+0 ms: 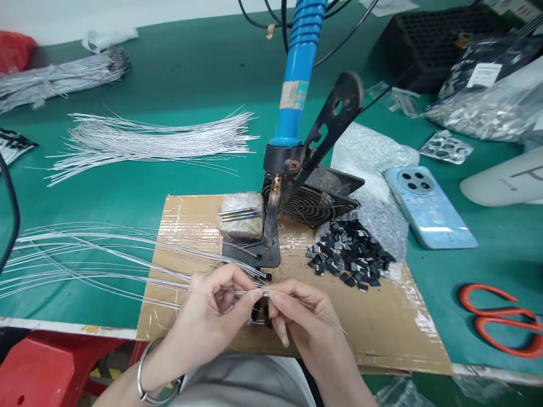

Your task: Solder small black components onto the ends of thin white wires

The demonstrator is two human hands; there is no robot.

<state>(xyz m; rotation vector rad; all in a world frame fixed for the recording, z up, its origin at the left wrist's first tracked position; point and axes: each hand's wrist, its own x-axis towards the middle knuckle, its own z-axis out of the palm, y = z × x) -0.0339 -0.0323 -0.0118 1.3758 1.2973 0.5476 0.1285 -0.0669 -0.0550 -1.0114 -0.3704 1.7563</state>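
At the near edge of the desk (203,68) the person works over a taped sheet of cardboard (382,333). The left hand (212,316), a metal bangle (146,384) on its wrist, is closed in a pinch, with thumb and forefinger pressed on a thin wire (254,293). The right hand (297,322) meets it fingertip to fingertip and is pinched shut on the same wire, the other fingers curled under. The wire runs level between the two hands, just above the cardboard's near edge, and a fine tail trails off to the right past the right hand. Under the fingertips sit a few small black pieces (257,316); I cannot tell whether either hand touches them.

A spread of loose wires (85,254) fans in from the desk's left edge across the cardboard to the left hand. Just beyond the hands a blue-handled soldering iron (303,73) stands tip down in a dark metal stand (335,113). A grey block (241,220) lies to its left and a small fan (311,206) behind it. A heap of black clips (352,257) lies on the cardboard's right part, touching some bubble wrap (369,152).

Further right lies a pale blue phone (428,209), and orange scissors (504,328) sit near the right near corner. Another sheaf of wires (148,141) lies toward the far left. Bags of parts (487,107) and a black tray (432,39) fill the far right corner.
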